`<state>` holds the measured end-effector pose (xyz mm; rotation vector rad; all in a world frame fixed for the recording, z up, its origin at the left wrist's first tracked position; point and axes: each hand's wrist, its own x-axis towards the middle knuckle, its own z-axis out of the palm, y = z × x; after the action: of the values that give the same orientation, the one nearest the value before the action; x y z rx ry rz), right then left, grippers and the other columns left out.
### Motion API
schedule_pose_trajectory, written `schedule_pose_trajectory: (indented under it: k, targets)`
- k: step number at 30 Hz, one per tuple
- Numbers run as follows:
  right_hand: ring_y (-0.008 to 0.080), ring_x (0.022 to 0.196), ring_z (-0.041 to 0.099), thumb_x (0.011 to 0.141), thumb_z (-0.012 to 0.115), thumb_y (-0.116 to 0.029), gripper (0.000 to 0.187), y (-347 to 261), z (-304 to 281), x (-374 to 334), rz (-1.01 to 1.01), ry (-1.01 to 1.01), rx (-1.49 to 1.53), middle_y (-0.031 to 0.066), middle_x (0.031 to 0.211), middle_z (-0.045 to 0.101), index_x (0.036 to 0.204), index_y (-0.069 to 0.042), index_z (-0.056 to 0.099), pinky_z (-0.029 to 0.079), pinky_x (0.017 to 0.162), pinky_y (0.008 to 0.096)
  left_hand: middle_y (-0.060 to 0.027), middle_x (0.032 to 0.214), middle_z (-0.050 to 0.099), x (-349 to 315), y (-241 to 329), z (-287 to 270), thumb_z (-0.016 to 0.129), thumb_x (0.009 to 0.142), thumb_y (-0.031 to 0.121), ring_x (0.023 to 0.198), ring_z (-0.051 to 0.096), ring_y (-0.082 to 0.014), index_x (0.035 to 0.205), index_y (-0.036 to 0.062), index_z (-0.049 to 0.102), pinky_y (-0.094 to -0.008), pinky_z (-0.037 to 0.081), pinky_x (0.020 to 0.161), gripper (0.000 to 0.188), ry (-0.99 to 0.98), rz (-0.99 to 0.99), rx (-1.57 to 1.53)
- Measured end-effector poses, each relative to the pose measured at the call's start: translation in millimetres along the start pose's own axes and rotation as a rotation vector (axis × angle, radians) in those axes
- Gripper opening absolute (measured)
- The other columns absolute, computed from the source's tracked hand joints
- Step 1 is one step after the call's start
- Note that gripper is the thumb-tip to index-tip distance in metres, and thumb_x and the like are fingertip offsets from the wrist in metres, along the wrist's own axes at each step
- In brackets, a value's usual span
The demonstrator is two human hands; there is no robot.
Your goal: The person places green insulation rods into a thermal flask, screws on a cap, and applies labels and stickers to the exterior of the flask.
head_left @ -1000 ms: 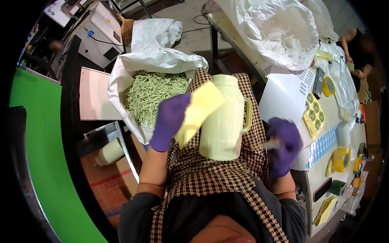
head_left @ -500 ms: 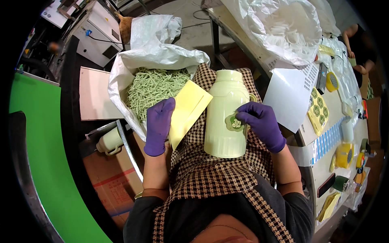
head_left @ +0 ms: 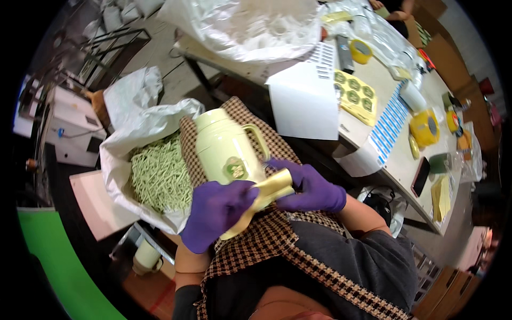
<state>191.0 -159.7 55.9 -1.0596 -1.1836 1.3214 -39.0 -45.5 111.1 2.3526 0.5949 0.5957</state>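
A pale green thermos flask (head_left: pixel 218 141) rests on the checked apron over my lap, its handle toward the right. A green flower-shaped sticker (head_left: pixel 234 168) is on its lower side. Just below its base, my left hand (head_left: pixel 216 213), in a purple glove, is closed on a yellow sheet of paper (head_left: pixel 269 191). The sheet is bent and curled over, slightly blurred. Also gloved in purple, my right hand (head_left: pixel 309 189) has its fingers closed around the sheet's right end, close to the flask. The fingertips are partly hidden behind the paper.
A white sack (head_left: pixel 120 144) of green paper shreds stands left of my lap. On the table at right lie a sheet of flower stickers (head_left: pixel 354 97), tape rolls (head_left: pixel 425 128) and a phone (head_left: pixel 421 176). Another flask (head_left: pixel 146 257) sits at lower left. Another person's hand (head_left: pixel 408 6) shows at the top.
The view has swung to the right. My right hand has left the flask's sticker and come to the yellow sheet, which was flat and is now bent between both hands.
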Motion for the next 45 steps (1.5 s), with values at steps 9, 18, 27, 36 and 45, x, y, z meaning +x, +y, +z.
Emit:
schedule_pose_trajectory:
  k: [9,18,27,36,45]
  targets:
    - [0.0081,0.049,0.052,0.1,0.065,-0.026,0.022,237.4,-144.2,-130.7,0.639,0.601,0.781,-0.0002,0.066,0.061,0.095,-0.005,0.068,0.037,0.044,0.0207,-0.0087,0.095,0.074,31.6,11.0,14.0,0.077,0.081,-0.001,0.082,0.071,-0.0196,0.121,0.0036,0.073,-0.0311,0.058,0.078,0.041,0.166,-0.048,-0.108]
    - [0.0378,0.116,0.061,0.1,0.052,-0.025,0.035,380.6,-189.6,-78.1,0.238,0.745,-0.68,0.0237,0.128,0.064,0.125,-0.003,0.064,0.049,0.1,0.0476,-0.0107,0.129,0.068,35.2,-110.2,-19.1,0.061,0.096,-0.001,0.117,0.063,-0.0194,0.132,-0.0015,0.064,-0.0316,0.049,0.099,0.037,0.412,-0.277,-0.105]
    - [0.0266,0.099,0.067,0.095,0.066,-0.024,0.036,238.8,-93.9,-66.1,0.484,0.824,0.151,0.0167,0.117,0.068,0.125,-0.004,0.065,0.055,0.08,0.0404,-0.0151,0.155,0.048,81.3,-260.6,-4.6,0.037,0.108,0.019,0.139,0.048,-0.0223,0.155,-0.0009,0.041,-0.0343,0.036,0.116,0.05,-0.032,-0.107,-0.1]
    - [0.0332,0.108,0.066,0.092,0.069,-0.021,0.035,142.4,-93.1,-87.9,0.059,0.573,-0.7,0.0172,0.116,0.068,0.124,-0.006,0.068,0.054,0.094,0.0403,-0.0139,0.108,0.075,54.5,-125.5,-43.8,0.05,0.106,0.022,0.102,0.069,-0.0248,0.111,-0.0062,0.072,-0.0383,0.05,0.096,0.036,0.169,-0.059,-0.15]
    - [0.0326,0.099,0.07,0.089,0.071,-0.008,0.025,24.2,-102.3,-45.5,-0.184,0.804,-0.893,0.0152,0.109,0.071,0.114,-0.006,0.071,0.056,0.086,0.0377,-0.0177,0.061,0.056,106.7,-164.4,20.6,0.068,0.097,0.029,0.055,0.054,-0.0284,0.076,-0.0043,0.066,-0.038,0.042,0.057,0.04,0.109,-0.292,-0.017]
